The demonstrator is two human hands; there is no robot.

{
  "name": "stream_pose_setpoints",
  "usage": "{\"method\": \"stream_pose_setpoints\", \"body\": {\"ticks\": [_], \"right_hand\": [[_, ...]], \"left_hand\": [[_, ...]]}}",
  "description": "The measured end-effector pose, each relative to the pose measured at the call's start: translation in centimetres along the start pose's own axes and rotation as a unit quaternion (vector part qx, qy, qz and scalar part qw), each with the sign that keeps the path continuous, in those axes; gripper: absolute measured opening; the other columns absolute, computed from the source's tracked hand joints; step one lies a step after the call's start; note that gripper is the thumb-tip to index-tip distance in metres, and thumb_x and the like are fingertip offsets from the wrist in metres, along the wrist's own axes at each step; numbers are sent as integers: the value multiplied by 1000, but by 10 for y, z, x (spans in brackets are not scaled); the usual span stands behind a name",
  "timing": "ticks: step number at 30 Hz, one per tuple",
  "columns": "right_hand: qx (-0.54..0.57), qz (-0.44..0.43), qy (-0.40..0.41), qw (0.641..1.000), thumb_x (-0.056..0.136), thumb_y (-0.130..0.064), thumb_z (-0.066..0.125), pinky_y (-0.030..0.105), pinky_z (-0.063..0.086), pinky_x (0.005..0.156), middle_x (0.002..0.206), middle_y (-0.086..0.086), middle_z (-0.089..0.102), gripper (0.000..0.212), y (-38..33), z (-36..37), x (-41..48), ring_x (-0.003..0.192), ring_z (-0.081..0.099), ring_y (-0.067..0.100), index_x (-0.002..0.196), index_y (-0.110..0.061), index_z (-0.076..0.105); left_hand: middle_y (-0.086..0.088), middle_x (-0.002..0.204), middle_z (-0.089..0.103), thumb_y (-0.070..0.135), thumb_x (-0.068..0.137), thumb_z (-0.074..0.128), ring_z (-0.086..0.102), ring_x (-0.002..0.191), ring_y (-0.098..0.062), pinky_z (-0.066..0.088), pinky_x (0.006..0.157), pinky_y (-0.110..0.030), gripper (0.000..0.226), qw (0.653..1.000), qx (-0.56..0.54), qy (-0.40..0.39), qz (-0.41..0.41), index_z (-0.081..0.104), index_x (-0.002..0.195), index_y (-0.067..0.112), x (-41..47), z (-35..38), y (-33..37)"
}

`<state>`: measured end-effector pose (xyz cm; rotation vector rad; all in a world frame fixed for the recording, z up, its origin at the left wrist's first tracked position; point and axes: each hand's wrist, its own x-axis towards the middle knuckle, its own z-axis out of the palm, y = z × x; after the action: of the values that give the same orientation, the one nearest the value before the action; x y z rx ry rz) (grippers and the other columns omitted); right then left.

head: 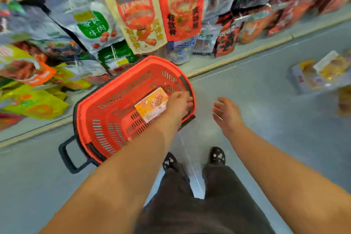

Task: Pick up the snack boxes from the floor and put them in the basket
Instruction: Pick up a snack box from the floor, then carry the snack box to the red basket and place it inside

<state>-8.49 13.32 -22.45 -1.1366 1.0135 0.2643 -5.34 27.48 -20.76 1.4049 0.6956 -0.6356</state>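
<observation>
While left hand (180, 105) meets snack box (151, 105) inside basket (152, 60) rim, grasp unclear | right hand (226, 115) released over floor (256, 112)

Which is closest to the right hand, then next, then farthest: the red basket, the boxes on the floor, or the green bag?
1. red basket, just left of the right hand.
2. boxes on the floor, off to the right.
3. green bag, hanging up on the far left.

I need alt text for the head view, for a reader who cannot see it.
The left hand is at a yellow snack box in a red basket on the floor; the right hand is open. More boxes lie farther right.
</observation>
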Motion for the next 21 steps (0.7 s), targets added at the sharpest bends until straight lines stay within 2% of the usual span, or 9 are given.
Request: {"method": "stream_pose_setpoints", "body": {"ticks": [2,4,7,12,16,21], "right_hand": [[52,2,39,998,91,-23,52,22,40,59,75,0,56,6,-11,-47,-19,63,51,11,87,-19,55],[88,4,77,993,90,-26,53,22,41,58,76,1,57,8,-19,-93,-33,63,52,12,87,-19,56],[125,-2,115,985,89,-24,54,22,41,57,75,2,58,7,-39,-167,-47,62,53,12,92,-18,56],[151,-24,143,978,88,-22,56,22,40,55,74,4,56,10,-84,-288,-53,61,51,13,95,-15,56],[193,-74,183,961,89,-23,54,22,40,57,75,4,57,12,-132,-373,-49,61,51,12,98,-15,55],[230,-82,207,947,88,-25,57,22,43,58,81,4,59,16,-167,-435,-31,64,54,12,100,-16,58]], "left_hand": [[5,63,50,15,93,45,49,47,-4,31,52,-20,25,999,18,-32,-4,47,69,21,-31,35,-4],[6,72,54,19,95,46,53,55,-3,28,54,-21,21,999,30,-41,0,48,75,22,-52,72,-5],[7,78,57,21,96,46,55,66,-6,30,58,-22,18,997,45,-63,-11,49,79,22,-82,143,-7],[5,76,54,19,97,46,53,67,-6,30,58,-22,20,992,78,-100,-19,48,77,20,-117,267,-18],[5,80,56,21,96,48,55,71,-7,34,62,-24,15,984,103,-148,-10,50,80,21,-136,361,-15],[4,82,59,22,96,49,57,73,-8,38,66,-25,13,976,125,-178,8,51,83,22,-138,446,0]]}}
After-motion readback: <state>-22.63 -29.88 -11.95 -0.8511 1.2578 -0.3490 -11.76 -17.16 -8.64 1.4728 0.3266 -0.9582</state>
